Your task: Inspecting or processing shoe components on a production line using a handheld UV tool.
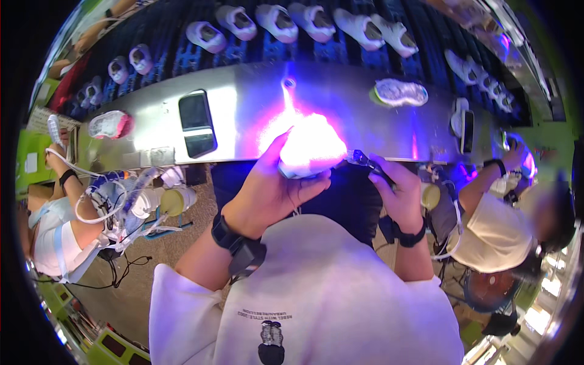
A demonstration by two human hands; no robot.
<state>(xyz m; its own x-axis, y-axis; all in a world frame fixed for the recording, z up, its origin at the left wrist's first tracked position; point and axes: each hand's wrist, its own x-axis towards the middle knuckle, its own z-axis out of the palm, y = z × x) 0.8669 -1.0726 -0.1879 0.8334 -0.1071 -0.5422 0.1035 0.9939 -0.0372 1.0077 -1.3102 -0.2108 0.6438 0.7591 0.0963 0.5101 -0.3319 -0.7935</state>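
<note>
A shoe [313, 146], washed out by bright white and violet light, is held in my left hand [267, 176], with the thumb on its near left side and the fingers underneath. Glare hides most of its outline. My right hand [398, 188] grips a slim dark-handled brush [363, 160]. Its tip is at the shoe's right side; I cannot tell whether it touches. Beyond the shoe, a small round lamp [289, 83] glows above the metal bench [237, 109].
White shoes [277, 23] stand in a row on the dark roller conveyor [243, 52]. On the bench lie a dark-screened device [197, 123], a red-edged sole [111, 124] and a pale sole [400, 93]. Co-workers sit left [67, 237] and right [493, 231], near tubes and glue pots [176, 201].
</note>
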